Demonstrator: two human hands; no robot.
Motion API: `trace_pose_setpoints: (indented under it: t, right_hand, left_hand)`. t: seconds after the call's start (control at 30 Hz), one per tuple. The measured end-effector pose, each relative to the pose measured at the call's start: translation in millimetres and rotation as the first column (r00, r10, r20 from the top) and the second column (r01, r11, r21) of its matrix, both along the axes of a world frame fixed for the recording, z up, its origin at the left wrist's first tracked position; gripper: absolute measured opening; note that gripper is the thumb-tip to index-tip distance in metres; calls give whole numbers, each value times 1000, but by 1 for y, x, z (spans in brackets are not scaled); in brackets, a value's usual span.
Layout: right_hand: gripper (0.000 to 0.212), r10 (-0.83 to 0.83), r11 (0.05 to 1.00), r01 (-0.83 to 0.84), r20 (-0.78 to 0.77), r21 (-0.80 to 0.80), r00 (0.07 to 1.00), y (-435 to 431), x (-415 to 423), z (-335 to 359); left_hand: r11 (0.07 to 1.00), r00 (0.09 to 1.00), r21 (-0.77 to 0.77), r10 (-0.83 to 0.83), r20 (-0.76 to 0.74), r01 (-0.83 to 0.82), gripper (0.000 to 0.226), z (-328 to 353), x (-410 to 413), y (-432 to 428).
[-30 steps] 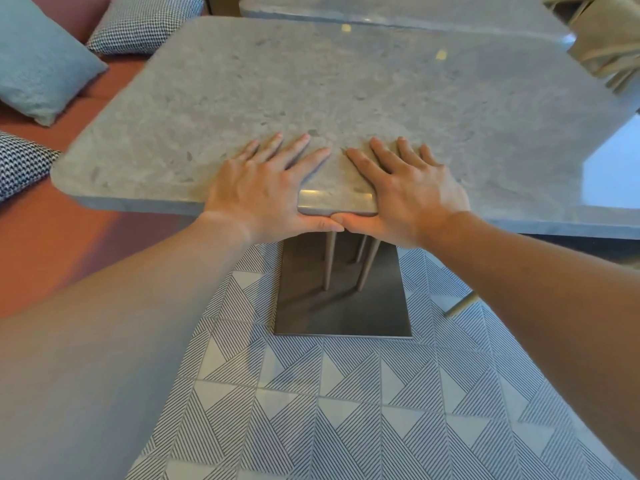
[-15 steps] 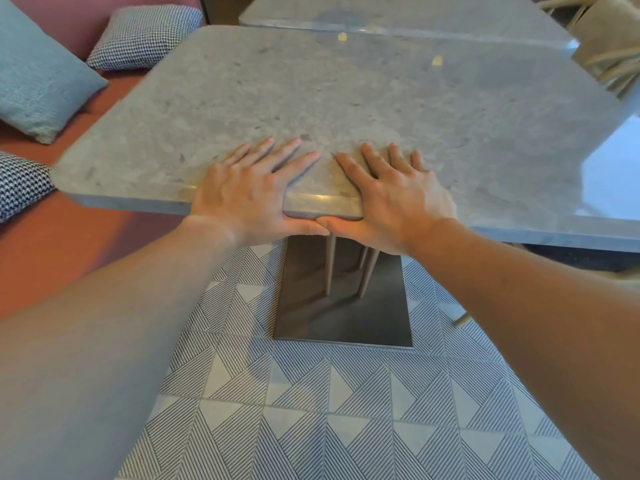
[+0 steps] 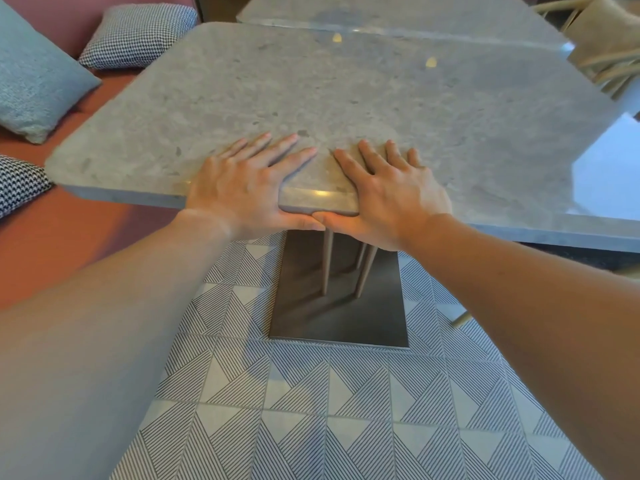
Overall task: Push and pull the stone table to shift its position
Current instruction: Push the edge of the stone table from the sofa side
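Two hands are working the near edge of one stone bench [image 3: 346, 98], which is filling the view from 9 to 3 o'clock. The left hand [image 3: 242, 190] and right hand [image 3: 393, 197] are lying side by side, fingers [image 3: 280, 147] spread flat on top, thumbs tucking under the rim and touching tip to tip, each clamping the slab. A second stone top [image 3: 398, 12] at 12 o'clock is getting cut off by the frame. Three cushions are lying on a red seat [image 3: 52, 244] at 9 to 10 o'clock: a blue-grey cushion [image 3: 34, 71], a far houndstooth cushion [image 3: 138, 32] and a near houndstooth cushion [image 3: 17, 185]. Three thin legs [image 3: 327, 265] are standing on a dark base plate [image 3: 339, 320], their tops hiding under the slab. A tan chair [image 3: 609, 46] at 2 o'clock is showing only partly. Striped triangle floor tiles [image 3: 311, 410] are spreading at 6 o'clock.
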State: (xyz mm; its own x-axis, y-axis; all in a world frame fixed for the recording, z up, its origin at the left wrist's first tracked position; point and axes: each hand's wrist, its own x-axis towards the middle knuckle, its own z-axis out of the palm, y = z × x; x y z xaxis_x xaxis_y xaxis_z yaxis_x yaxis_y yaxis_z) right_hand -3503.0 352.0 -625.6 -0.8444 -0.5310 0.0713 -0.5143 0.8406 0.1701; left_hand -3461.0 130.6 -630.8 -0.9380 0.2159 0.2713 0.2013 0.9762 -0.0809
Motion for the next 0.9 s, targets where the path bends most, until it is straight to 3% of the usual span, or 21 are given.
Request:
trace_pose_setpoints:
  t: [0.9]
  right_hand:
    - [120, -33, 999, 33, 3, 6, 999, -21, -7, 0]
  left_hand:
    - [999, 1000, 33, -16, -13, 16, 121, 0, -10, -18]
